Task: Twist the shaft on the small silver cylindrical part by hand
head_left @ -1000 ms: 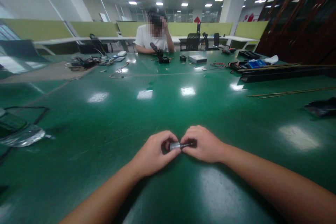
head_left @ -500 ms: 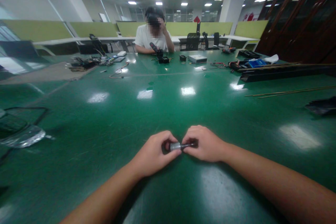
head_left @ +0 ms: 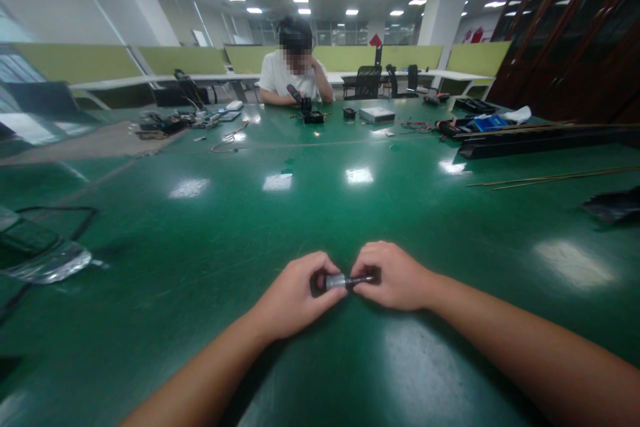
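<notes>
Low over the green table, both hands meet at a small metal part. My left hand [head_left: 290, 297] is closed, thumb and fingers around a short silver cylinder [head_left: 335, 281]. A thin dark shaft [head_left: 361, 279] with a bright tip runs from the cylinder's right end, in line with it. My right hand [head_left: 393, 275] is closed, thumb and fingertips pinching that shaft near the cylinder. The part lies roughly level. Its left end is shadowed inside my left hand, and its exact kind is too small to make out.
A person [head_left: 295, 70] in a white shirt sits across the green table [head_left: 320, 213]. Electronics clutter [head_left: 170, 121] lies far left, a silver box [head_left: 377, 114] farther back. Thin rods [head_left: 550, 178] and a long black channel [head_left: 530, 141] are right. A clear container [head_left: 45, 253] stands left.
My right hand has shifted very slightly right, and a bit more of the dark shaft shows. The view has tilted up a little. The person opposite has lowered the raised hand.
</notes>
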`<action>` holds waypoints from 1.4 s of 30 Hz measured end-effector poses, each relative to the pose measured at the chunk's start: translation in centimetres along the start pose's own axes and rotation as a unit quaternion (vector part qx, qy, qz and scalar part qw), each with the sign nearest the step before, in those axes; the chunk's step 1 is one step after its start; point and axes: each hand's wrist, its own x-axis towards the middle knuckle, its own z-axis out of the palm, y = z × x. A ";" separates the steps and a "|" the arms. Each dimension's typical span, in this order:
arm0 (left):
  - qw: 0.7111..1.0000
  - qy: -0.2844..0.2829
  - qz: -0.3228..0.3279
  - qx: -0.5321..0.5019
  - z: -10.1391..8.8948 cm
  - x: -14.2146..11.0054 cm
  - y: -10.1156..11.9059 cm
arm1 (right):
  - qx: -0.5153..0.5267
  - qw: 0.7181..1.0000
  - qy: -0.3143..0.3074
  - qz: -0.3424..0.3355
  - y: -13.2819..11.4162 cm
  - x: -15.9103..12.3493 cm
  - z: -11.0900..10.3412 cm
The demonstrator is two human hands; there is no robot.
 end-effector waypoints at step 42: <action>1.000 0.001 -0.004 -0.003 0.1 0.0 0.0 | -0.007 0.999 -0.026 -0.024 1.3 -0.2 -2.2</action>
